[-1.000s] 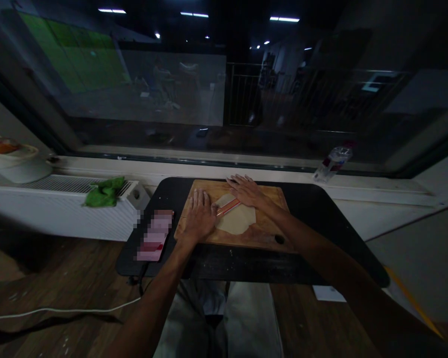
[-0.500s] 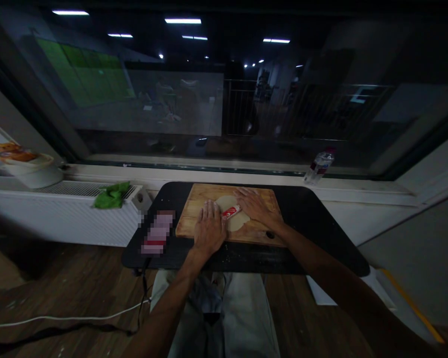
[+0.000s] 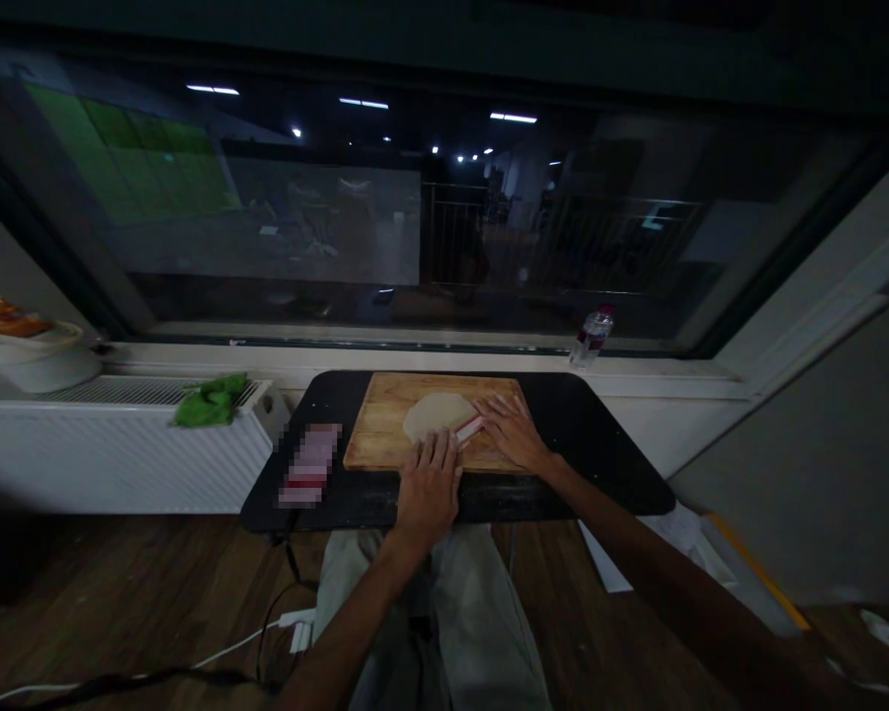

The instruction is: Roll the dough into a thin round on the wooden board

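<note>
Just below the middle of the frame, a wooden board (image 3: 381,425) lies on a black table (image 3: 607,454). A pale, flat round of dough (image 3: 434,413) rests on the board's far half. At the dough's lower right edge lies a short red and white roller (image 3: 468,428), slanted up to the right. Any writing on it is too small and dim to read.

The left hand (image 3: 430,486) lies palm down at the near edge of the board, with its fingers stretched out flat and slightly apart. The fingertips reach the lower end of the roller. The right hand (image 3: 517,434) is also flat and palm down, fingers straight and close together, and it covers the roller's upper end. Neither hand curls around the roller, and only its middle part shows between them.

Left of the board on the table is a pink and red patch (image 3: 311,464), blurred into squares, so nothing on it can be read. At centre right, a clear plastic bottle (image 3: 593,336) stands on the sill under the dark window (image 3: 415,217). Its label has a dark band, and the print is illegible.

At the left, a crumpled green cloth (image 3: 211,400) sits on top of a white radiator (image 3: 119,454). A white bowl (image 3: 26,355) with something orange in it stands at the far left edge. A cable (image 3: 119,679) runs across the wooden floor at lower left. A white sheet of paper (image 3: 607,565) lies on the floor below the table's right end.
</note>
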Demonstrator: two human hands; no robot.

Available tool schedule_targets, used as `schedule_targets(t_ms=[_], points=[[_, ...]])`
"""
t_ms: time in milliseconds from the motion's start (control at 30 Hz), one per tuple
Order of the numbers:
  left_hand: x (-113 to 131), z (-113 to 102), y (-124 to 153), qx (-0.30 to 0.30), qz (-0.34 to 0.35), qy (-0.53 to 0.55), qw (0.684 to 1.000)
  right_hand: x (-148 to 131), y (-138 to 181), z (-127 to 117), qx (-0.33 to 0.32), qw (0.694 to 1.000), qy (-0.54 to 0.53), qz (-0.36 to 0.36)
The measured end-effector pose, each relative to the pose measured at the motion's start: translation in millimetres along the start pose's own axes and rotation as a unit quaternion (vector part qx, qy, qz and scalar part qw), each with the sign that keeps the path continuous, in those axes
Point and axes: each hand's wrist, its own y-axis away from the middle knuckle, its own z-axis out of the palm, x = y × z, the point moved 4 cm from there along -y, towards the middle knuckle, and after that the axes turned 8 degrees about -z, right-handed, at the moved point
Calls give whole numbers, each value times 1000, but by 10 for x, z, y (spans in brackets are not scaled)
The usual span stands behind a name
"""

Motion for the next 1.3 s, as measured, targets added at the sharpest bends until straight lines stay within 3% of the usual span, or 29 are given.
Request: schedule_targets(t_ms=[167, 367, 600, 767, 900, 1167, 1300], points=[[-28, 36, 53, 2, 31, 32, 999, -19, 256, -46, 10, 1000, 16, 4], [-324, 38, -138, 12, 77, 92, 993, -125, 438, -52, 53, 998, 7, 18], [-533, 112, -425, 20, 39, 138, 989, -330, 664, -48, 97, 995, -7, 36], [-585, 165, -585, 3, 37, 128, 991, -439, 760, -82, 83, 995, -32, 49], [-638, 188, -748, -20, 34, 96, 995, -387, 627, -98, 58, 997, -15, 48], [-705, 262, -1215, -53, -60, 0, 997, 32, -86, -90, -34, 998, 4, 56], [-752, 353, -1393, -83, -97, -24, 992, 198, -334, -78, -53, 998, 7, 24]])
